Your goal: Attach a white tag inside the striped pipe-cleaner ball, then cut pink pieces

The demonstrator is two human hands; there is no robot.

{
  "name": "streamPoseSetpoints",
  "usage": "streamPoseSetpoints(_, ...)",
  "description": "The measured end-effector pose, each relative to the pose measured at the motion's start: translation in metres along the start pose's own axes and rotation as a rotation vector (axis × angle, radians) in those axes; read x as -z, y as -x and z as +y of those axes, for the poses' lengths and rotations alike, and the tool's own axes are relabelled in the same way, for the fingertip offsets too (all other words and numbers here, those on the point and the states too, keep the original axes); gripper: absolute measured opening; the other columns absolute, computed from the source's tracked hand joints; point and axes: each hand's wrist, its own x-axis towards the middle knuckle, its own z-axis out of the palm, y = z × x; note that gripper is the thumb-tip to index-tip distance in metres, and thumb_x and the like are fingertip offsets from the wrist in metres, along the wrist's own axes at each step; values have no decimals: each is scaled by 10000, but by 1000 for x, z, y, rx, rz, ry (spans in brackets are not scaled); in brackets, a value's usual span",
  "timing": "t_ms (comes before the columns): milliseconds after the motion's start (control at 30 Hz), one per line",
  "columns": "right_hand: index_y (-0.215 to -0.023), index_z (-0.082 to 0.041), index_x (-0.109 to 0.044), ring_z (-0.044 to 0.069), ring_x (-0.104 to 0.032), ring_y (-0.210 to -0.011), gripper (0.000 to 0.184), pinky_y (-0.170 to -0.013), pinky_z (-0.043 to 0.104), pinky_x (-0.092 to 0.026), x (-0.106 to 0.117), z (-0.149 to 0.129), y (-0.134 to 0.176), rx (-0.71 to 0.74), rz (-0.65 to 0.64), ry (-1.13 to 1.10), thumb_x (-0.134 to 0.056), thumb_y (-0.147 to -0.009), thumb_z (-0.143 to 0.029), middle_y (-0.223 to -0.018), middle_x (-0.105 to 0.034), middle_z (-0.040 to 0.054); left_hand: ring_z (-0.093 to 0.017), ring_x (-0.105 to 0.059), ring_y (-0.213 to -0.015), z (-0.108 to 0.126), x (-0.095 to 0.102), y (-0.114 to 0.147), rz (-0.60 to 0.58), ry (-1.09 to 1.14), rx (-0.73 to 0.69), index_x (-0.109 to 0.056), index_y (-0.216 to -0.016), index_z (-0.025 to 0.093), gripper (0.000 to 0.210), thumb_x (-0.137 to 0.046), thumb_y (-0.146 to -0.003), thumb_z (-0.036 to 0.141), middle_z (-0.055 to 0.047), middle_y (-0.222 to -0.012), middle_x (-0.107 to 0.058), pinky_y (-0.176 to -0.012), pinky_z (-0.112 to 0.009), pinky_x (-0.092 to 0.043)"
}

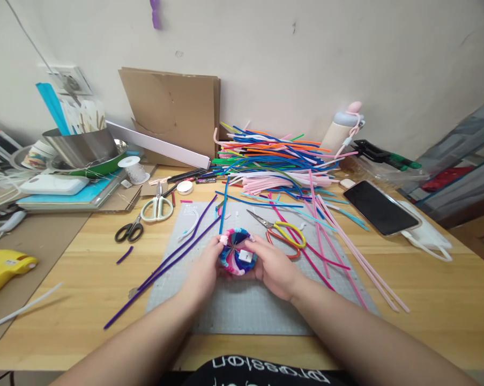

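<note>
Between my two hands is a round, bowl-like piece made of pipe cleaners (234, 252) in blue, pink, white and purple, its strands meeting at the centre. A small white block (245, 256) sits inside it. My left hand (207, 262) grips the left rim, and my right hand (274, 267) closes round the right side with the thumb at the edge. A blue pipe cleaner (224, 206) stretches away behind the piece. Just right of my right hand, scissors with yellow and orange handles (284, 233) lie on the grey cutting mat (250, 313).
Purple pipe cleaners (173, 262) lie left, pink ones (362, 268) right. A large pipe cleaner pile (277, 161) is at the back. White-handled scissors (157, 208), black-handled scissors (129, 230) and a yellow glue gun (10, 268) are left; a phone (380, 206) is right.
</note>
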Motion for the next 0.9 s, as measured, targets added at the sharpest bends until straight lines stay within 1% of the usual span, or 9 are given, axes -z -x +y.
streamPoseSetpoints(100, -1063, -212, -579, 215, -643, -822, 295, -634, 342, -535, 0, 3, -1, 28, 71, 21, -572, -784, -310, -987, -671, 50, -142, -521, -597, 1, 4, -1, 99, -171, -58, -585, -1009, 192, 338, -490, -810, 449, 3, -726, -593, -485, -225, -377)
streamPoseSetpoints(167, -1113, -215, -585, 238, -638, -904, 340, -660, 351, -539, 2, 5, -3, 59, 84, 72, -568, -787, -311, -1026, -675, 50, -155, -558, -699, 3, 5, -1, 117, -217, -120, -586, -992, 185, 312, -518, -804, 426, -9, -816, -626, -581, -237, -422)
streamPoseSetpoints(233, -1172, -231, -574, 256, -600, -1038, 387, -749, 372, -533, 4, 7, -3, 104, 82, 132, -558, -794, -311, -1114, -658, 44, -170, -580, -804, 5, 5, 0, 109, -273, -179, -573, -1011, 176, 309, -594, -761, 358, -23, -894, -641, -714, -264, -449)
streamPoseSetpoints(300, -1201, -237, -569, 248, -532, -1161, 407, -900, 386, -479, 5, 8, -3, 163, 92, 207, -550, -799, -302, -1208, -621, 33, -175, -590, -817, 5, 5, 0, 90, -365, -201, -567, -1010, 168, 314, -634, -724, 278, -30, -890, -647, -767, -286, -452)
streamPoseSetpoints(367, -1226, -224, -557, 226, -493, -1212, 418, -1023, 384, -383, 6, 10, -3, 213, 99, 293, -530, -814, -290, -1260, -590, 35, -170, -599, -748, 4, 6, -1, 74, -436, -188, -573, -973, 162, 261, -616, -729, 245, -30, -835, -650, -729, -294, -465)
streamPoseSetpoints(467, -1276, -196, -513, 205, -489, -1218, 440, -1079, 378, -312, 6, 11, -1, 261, 96, 422, -491, -845, -280, -1287, -569, 52, -167, -607, -701, 2, 8, -3, 77, -500, -194, -595, -903, 153, 180, -587, -737, 221, -35, -797, -660, -692, -295, -476)
streamPoseSetpoints(567, -1293, -193, -495, 202, -484, -1222, 437, -1074, 380, -318, 5, 13, 2, 292, 101, 512, -471, -866, -283, -1300, -558, 51, -165, -620, -678, 2, 7, -5, 96, -518, -199, -603, -853, 152, 137, -583, -727, 203, -36, -772, -663, -649, -283, -489)
streamPoseSetpoints(767, -1288, -208, -492, 202, -493, -1216, 421, -1066, 388, -337, 5, 15, 2, 316, 95, 537, -453, -875, -279, -1298, -561, 45, -151, -607, -478, -2, 5, -6, 41, -361, -79, -558, -884, 165, 147, -563, -744, 211, 6, -628, -623, -474, -276, -504)
streamPoseSetpoints(900, -1280, -203, -491, 205, -482, -1224, 411, -1075, 401, -325, 7, 18, 0, 324, 90, 566, -445, -881, -288, -1305, -553, 57, -150, -615, -541, -5, 8, -7, 60, -403, -123, -583, -850, 155, 137, -597, -733, 224, -17, -674, -642, -502, -261, -503)
